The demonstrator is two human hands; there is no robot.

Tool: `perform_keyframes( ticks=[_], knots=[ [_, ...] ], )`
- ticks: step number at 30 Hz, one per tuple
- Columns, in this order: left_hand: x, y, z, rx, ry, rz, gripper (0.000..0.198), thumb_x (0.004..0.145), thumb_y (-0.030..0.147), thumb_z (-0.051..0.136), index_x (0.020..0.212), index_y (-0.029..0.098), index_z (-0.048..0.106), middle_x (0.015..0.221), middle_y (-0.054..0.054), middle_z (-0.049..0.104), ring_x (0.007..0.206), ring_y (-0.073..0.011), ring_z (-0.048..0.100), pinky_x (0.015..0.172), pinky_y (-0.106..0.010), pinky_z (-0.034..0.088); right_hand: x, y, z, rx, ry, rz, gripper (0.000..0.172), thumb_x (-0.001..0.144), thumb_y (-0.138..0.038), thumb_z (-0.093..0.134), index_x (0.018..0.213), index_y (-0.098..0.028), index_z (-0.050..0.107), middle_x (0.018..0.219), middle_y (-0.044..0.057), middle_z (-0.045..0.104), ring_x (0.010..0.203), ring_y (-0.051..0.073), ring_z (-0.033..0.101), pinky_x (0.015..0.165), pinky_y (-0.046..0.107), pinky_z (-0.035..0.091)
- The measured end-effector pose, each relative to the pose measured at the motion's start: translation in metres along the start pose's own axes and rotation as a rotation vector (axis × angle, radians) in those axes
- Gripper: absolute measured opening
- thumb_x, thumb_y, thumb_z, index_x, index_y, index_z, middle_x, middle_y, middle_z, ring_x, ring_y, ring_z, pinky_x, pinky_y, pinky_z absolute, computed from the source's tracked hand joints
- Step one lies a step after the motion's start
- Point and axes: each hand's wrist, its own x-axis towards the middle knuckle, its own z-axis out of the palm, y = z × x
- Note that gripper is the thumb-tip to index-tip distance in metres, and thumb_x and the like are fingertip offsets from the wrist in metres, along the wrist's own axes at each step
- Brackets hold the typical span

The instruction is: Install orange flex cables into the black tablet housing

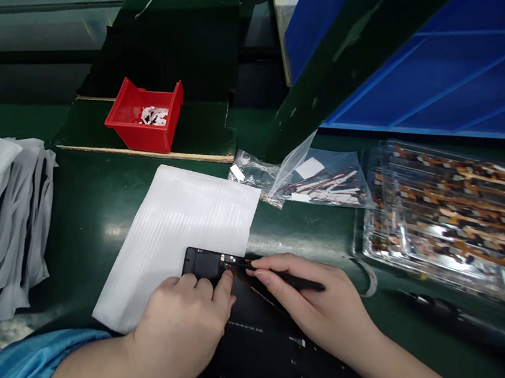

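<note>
A black, flat device housing (260, 344) with small metal parts along its edges lies tilted below my hands, its top corner over a white foam sheet (178, 215). My left hand (188, 310) is curled over the housing's upper part, its index fingertip pressed near the small metal contacts at the top edge. The thumb is mostly hidden behind the fingers. Between the thumb and fingers of my right hand (323, 302) are black tweezers (305, 282). Their tips point left, reaching the same spot by my left index finger.
A red bin (148, 140) with small white pieces stands at the back. Clear bags (328, 178) of strips lie behind my right hand. Trays of orange flex cables (453, 210) and a dark pen-like tool (469, 322) are right. White sleeves (7, 221) are stacked left.
</note>
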Motion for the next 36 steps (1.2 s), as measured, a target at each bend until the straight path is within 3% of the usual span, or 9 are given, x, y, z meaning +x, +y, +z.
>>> perform_keyframes(
  ticks=[12, 19, 36],
  knots=[
    [-0.0007, 0.0005, -0.0002, 0.001, 0.005, -0.005, 0.032, 0.086, 0.025, 0.073, 0.117, 0.014, 0.075, 0.063, 0.000, 0.053, 0.054, -0.0192, 0.053, 0.046, -0.034, 0.034, 0.0007, 0.0004, -0.0008, 0.008, -0.004, 0.006, 0.011, 0.099, -0.021, 0.063, 0.104, -0.022, 0.074, 0.100, -0.005, 0.073, 0.088, 0.005, 0.072, 0.079, 0.006, 0.055],
    [-0.0013, 0.0011, -0.0004, 0.005, -0.004, -0.007, 0.031, 0.088, 0.025, 0.072, 0.117, 0.014, 0.075, 0.063, 0.000, 0.052, 0.054, -0.0188, 0.052, 0.047, -0.033, 0.034, -0.0003, 0.0001, -0.0009, 0.015, -0.006, 0.045, 0.014, 0.099, -0.025, 0.063, 0.102, -0.020, 0.076, 0.098, 0.000, 0.073, 0.085, 0.012, 0.073, 0.076, 0.015, 0.060],
    [-0.0005, 0.0008, -0.0016, 0.005, -0.013, -0.005, 0.034, 0.086, 0.025, 0.074, 0.118, 0.015, 0.075, 0.063, 0.000, 0.053, 0.054, -0.0188, 0.053, 0.046, -0.034, 0.035, 0.0001, -0.0005, -0.0017, 0.014, -0.016, 0.035, 0.012, 0.099, -0.024, 0.063, 0.099, -0.022, 0.074, 0.096, -0.003, 0.073, 0.084, 0.009, 0.072, 0.075, 0.011, 0.057]
  ],
)
